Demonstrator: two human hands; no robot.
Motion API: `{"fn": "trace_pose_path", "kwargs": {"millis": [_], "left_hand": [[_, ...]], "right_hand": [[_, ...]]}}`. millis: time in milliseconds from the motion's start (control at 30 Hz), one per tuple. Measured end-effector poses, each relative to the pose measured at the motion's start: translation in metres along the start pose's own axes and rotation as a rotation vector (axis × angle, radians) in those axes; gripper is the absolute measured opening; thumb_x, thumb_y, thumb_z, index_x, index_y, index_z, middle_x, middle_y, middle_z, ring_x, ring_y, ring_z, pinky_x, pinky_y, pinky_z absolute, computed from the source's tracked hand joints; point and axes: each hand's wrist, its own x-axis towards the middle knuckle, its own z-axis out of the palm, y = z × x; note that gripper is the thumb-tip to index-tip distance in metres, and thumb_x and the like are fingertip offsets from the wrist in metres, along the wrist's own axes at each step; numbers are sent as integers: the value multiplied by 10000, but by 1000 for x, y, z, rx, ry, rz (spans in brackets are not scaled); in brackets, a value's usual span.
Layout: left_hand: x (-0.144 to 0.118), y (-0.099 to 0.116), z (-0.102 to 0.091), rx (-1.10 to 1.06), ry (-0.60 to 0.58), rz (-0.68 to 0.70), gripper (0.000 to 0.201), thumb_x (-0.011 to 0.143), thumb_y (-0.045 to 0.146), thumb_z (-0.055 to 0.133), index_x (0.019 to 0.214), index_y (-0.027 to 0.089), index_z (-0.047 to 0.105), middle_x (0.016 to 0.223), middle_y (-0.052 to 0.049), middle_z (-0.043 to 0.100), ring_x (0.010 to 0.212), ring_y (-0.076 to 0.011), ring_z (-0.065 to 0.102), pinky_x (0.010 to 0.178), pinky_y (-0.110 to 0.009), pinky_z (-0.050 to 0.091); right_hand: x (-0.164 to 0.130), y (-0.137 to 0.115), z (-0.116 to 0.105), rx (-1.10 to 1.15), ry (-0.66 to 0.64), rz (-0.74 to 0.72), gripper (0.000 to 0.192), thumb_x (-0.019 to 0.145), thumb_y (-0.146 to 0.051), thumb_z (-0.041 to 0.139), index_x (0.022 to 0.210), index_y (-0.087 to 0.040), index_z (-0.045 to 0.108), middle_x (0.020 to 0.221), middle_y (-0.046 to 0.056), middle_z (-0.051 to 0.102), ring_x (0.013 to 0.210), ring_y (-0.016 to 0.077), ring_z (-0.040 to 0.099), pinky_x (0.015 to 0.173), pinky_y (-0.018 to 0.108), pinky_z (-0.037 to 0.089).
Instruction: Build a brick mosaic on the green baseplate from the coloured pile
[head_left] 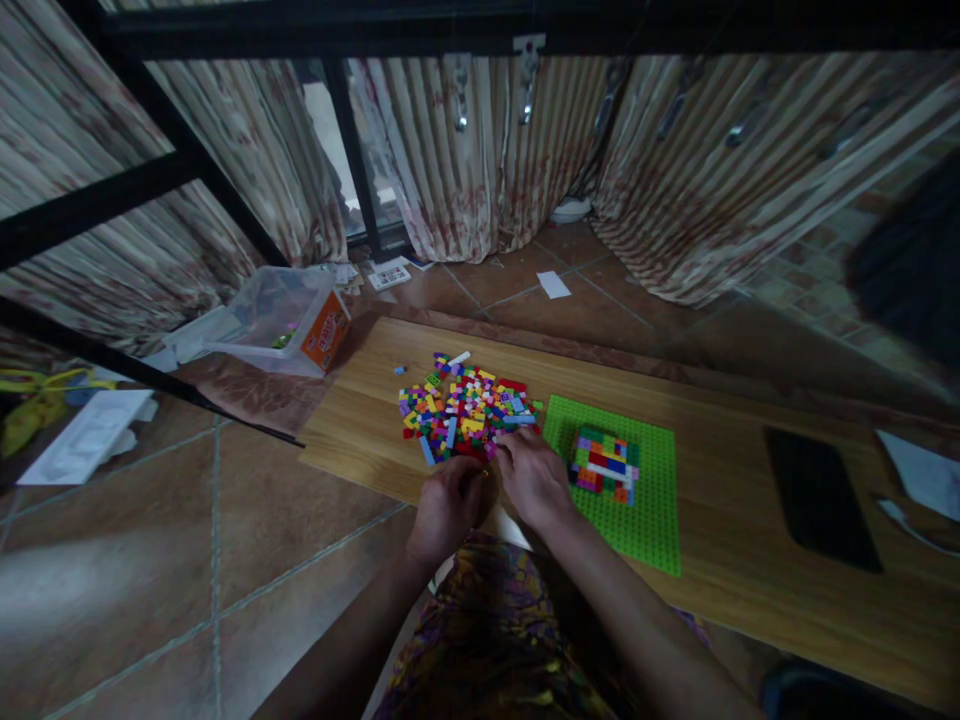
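Multicoloured bricks (465,410) lay heaped on the wooden surface (750,500), left of the green baseplate (645,500) | your left hand (448,508) curled, fingers' grip unclear | your right hand (534,476) touched the pile's near edge, grip unclear

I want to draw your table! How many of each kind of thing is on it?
Brick pile: 1
Green baseplate: 1
Brick build on the baseplate: 1
Black slab: 1
Hands at the pile: 2, left hand, right hand
Total: 6

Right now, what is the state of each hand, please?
Left hand: curled at the near edge of the brick pile; any held brick is hidden.
Right hand: fingers on the pile; grip unclear.
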Motion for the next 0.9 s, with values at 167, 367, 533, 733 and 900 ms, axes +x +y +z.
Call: {"fn": "trace_pose_path", "kwargs": {"millis": [167, 367, 533, 733, 900], "left_hand": [[1, 2, -2, -22, -31, 5, 130, 879, 185, 528, 934, 193, 645, 914, -46, 701, 872, -174, 657, 806, -287, 504], [1, 3, -3, -11, -23, 8, 129, 863, 167, 545, 936, 194, 649, 929, -50, 706, 887, -177, 656, 813, -291, 504], [0, 2, -2, -9, -2, 12, 108, 866, 181, 551, 926, 196, 640, 894, -43, 701, 849, -170, 654, 785, -283, 506], [1, 2, -2, -1, -6, 16, 114, 867, 176, 547, 938, 196, 635, 906, -40, 697, 853, -167, 650, 796, -286, 504], [0, 3, -2, -3, -12, 3, 112, 869, 183, 544, 937, 191, 632, 891, -40, 696, 836, -164, 651, 781, -281, 506]], "right_hand": [[4, -12, 7, 9, 4, -6, 176, 943, -265, 507, 958, -205, 672, 1004, 67, 651, 947, 202, 595, 783, 286, 416], [7, -8, 12, 29, -12, 19, 140, 927, -254, 539, 917, -216, 673, 988, 48, 653, 938, 191, 599, 785, 279, 409], [4, 1, 5, 35, -63, 24, 154, 916, -219, 534, 977, -222, 675, 1012, 42, 659, 961, 188, 599, 814, 274, 404], [4, 0, -1, 4, -111, -67, 266, 913, -206, 526, 1150, -248, 640, 1071, 39, 636, 1023, 194, 574, 820, 270, 404], [5, 1, -3, -37, -146, -110, 222, 923, -217, 527, 1110, -242, 645, 1080, 48, 629, 1043, 193, 556, 825, 271, 402]]}}
